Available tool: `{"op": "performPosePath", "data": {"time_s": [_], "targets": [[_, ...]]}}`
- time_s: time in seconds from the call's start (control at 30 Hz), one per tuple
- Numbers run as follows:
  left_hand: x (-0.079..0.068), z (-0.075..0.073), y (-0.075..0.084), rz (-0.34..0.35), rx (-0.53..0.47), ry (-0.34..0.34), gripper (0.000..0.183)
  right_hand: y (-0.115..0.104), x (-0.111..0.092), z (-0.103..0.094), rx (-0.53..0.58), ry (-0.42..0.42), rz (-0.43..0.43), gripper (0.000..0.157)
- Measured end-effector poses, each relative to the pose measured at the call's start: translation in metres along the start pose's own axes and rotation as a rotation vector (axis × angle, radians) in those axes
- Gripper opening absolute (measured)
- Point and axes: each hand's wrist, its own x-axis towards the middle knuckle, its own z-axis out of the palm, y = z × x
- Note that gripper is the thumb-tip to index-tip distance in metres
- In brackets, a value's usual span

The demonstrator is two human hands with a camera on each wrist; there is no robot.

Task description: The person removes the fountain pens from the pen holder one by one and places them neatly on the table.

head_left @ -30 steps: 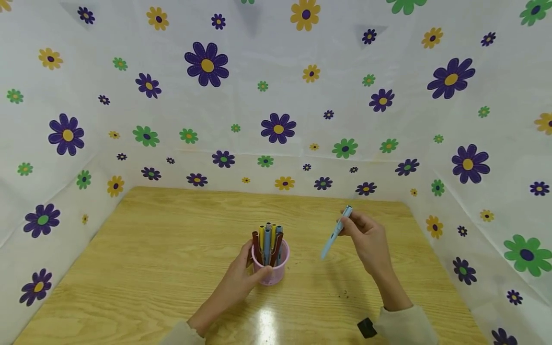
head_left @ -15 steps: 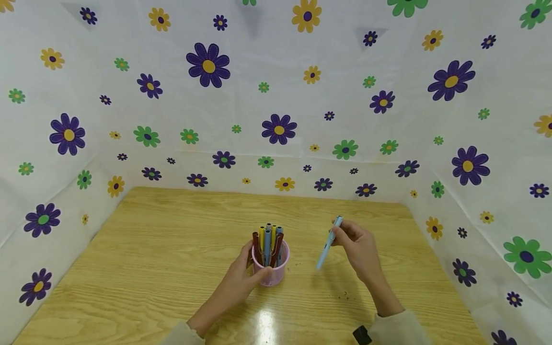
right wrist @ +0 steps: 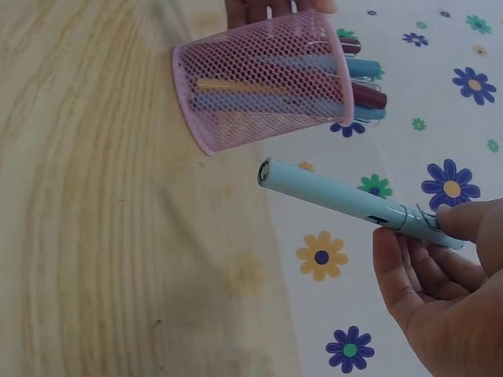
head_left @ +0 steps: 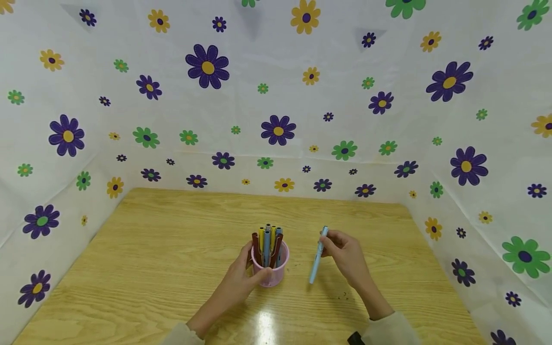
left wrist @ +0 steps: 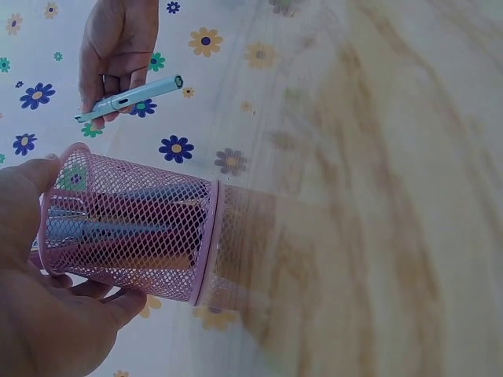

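A pink mesh pen cup (head_left: 270,278) stands on the table with several capped pens (head_left: 267,242) upright in it, in dark red, yellow, grey and blue. My left hand (head_left: 239,275) grips the cup from its left side, thumb across the front near the rim. To the right of the cup, my right hand (head_left: 347,256) pinches a light blue pen (head_left: 318,256) by its clip end. The pen tilts, lower end toward the cup, and is held above the table. In the right wrist view the pen (right wrist: 338,196) shows its round end facing the cup (right wrist: 259,86).
The wooden table (head_left: 181,230) is bordered by white sheeting (head_left: 241,110) with printed flowers at the back and both sides. Small dark specks (head_left: 343,295) lie on the wood near my right forearm. A black object (head_left: 355,338) sits by the right sleeve (head_left: 390,330).
My right hand has moved left and toward me with the light blue pen, bringing it closer to the cup, and the pen has become more upright. My left hand and the cup stay put.
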Motion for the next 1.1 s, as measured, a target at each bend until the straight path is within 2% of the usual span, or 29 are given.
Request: {"op": "performPosePath", "data": {"time_s": [0.3,0.57,0.83,1.1], "targets": [[0.001,0.001,-0.002,-0.015,0.012,-0.004,0.090,0.011,-0.002,0.016,0.013,-0.002,0.095,0.023],[0.001,0.001,-0.002,-0.002,0.028,-0.002,0.089,0.017,-0.003,0.031,-0.018,0.000,0.136,0.023],[0.001,0.000,-0.002,-0.024,0.009,-0.013,0.091,0.018,-0.006,0.038,-0.105,-0.013,0.161,0.025],[0.002,0.001,-0.003,-0.011,0.009,-0.010,0.090,0.020,-0.002,0.045,-0.186,0.002,0.191,0.016]]}}
